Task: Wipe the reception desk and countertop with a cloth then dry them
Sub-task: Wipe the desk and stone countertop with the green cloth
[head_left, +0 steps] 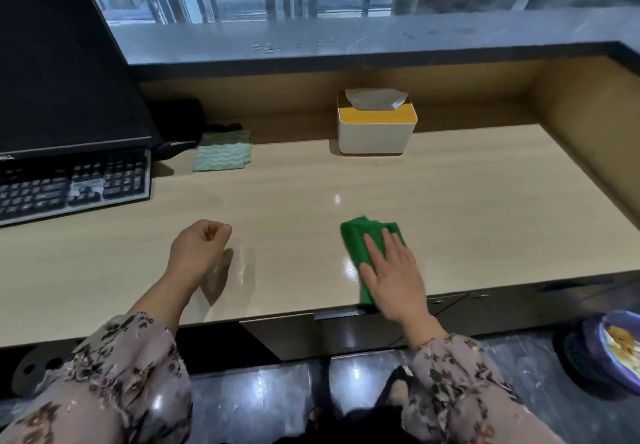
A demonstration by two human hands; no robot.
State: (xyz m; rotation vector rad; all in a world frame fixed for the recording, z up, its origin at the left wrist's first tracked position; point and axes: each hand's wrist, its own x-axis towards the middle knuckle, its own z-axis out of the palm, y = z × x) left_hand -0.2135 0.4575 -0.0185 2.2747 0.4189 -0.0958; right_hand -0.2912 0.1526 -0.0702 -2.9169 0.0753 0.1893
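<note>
Far on the table point(450, 180), a tissue box point(376, 131) holds tissues point(375, 98); right grip point(394, 277) flat, fingers apart, on green cloth point(360, 235); left grip point(201, 249) curled together, empty.

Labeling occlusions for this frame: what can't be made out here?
Head view:
- Green cloth: near half hidden under right hand.
- Left hand: curled, palm unseen.
- Keyboard: cut by left edge, legends blurred.
- Droplets on upper countertop: too small to count.
- Bowl: cut by right edge.
</note>
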